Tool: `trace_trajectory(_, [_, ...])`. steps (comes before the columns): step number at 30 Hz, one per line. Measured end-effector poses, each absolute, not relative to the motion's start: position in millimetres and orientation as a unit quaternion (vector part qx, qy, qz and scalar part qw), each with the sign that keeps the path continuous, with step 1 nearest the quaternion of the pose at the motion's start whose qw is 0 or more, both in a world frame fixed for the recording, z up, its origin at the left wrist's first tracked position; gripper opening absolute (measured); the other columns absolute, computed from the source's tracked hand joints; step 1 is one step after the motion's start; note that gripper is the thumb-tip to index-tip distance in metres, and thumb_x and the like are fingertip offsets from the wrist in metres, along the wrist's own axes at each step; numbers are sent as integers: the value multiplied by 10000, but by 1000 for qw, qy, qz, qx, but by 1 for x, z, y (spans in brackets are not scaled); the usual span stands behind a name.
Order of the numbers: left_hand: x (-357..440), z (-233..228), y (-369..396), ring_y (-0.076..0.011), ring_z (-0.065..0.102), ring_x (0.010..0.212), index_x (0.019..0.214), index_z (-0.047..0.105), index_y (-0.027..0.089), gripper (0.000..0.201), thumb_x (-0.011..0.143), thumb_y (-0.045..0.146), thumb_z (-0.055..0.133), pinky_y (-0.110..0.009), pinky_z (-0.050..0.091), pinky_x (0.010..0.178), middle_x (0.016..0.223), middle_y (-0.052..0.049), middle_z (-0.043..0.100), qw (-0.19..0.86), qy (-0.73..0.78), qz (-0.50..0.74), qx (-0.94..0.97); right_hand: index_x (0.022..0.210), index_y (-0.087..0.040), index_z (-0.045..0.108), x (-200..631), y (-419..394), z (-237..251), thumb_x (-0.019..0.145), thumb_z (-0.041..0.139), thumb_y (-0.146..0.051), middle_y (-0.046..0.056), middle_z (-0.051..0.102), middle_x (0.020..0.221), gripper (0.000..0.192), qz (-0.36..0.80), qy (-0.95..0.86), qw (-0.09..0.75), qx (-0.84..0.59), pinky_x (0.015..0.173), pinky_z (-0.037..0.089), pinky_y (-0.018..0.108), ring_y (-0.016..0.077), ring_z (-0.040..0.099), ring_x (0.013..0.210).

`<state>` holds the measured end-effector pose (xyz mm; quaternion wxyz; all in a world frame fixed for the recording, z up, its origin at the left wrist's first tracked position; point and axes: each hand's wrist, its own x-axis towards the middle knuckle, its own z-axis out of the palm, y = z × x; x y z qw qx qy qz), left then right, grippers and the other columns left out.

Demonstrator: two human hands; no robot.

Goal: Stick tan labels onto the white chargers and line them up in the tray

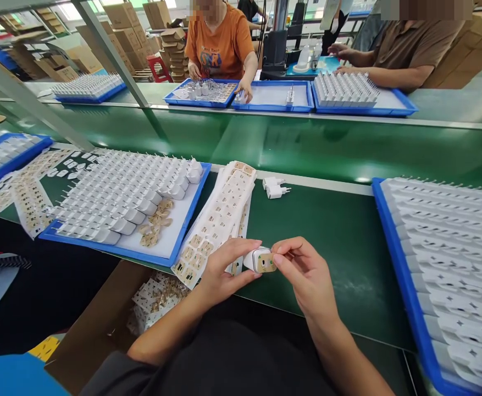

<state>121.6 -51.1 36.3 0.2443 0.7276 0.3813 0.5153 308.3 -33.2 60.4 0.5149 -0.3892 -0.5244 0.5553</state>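
Small white charger plug [259, 259] with a tan label on its face, pinched between left hand [220, 272] and right hand [306, 275], fingertips of both closed on it, above the near edge of the green bench [331, 236]. Just beside the left hand, a stack of label sheets [220, 220]; further left, a blue tray [183, 220] filled with rows of white plugs. Two loose plugs [274, 187] behind on the bench, another full tray [405, 286] at right.

Left hand [220, 272] and right hand [306, 275] pinch white charger [259, 259] — label sheets [220, 220] beside, blue tray [183, 231] left.
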Motion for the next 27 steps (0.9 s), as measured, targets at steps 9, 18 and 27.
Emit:
trace_trajectory(9, [121, 38, -52, -234, 678, 1081, 1310, 590, 249, 451, 876, 257, 715, -392, 548, 939, 1194, -110, 713, 247, 385, 513, 726, 843, -228, 659, 308, -34, 61, 862, 711, -295, 15, 644, 809, 87, 551, -533, 502, -400, 712, 531, 293, 170, 623, 776])
trace_trajectory(18, [119, 35, -52, -238, 673, 1087, 1323, 583, 256, 485, 861, 245, 731, -405, 545, 943, 1196, -109, 710, 240, 381, 511, 732, 870, -233, 656, 306, -38, 60, 878, 698, -307, 21, 653, 842, 86, 515, -559, 499, -416, 712, 546, 286, 169, 637, 775])
trace_trajectory(27, [117, 36, -52, -237, 665, 1108, 1322, 585, 250, 511, 841, 206, 753, -409, 539, 964, 1209, -111, 703, 242, 379, 511, 732, 885, -232, 639, 300, -41, 60, 896, 684, -277, 19, 654, 829, 64, 448, -601, 500, -434, 696, 555, 296, 170, 649, 764])
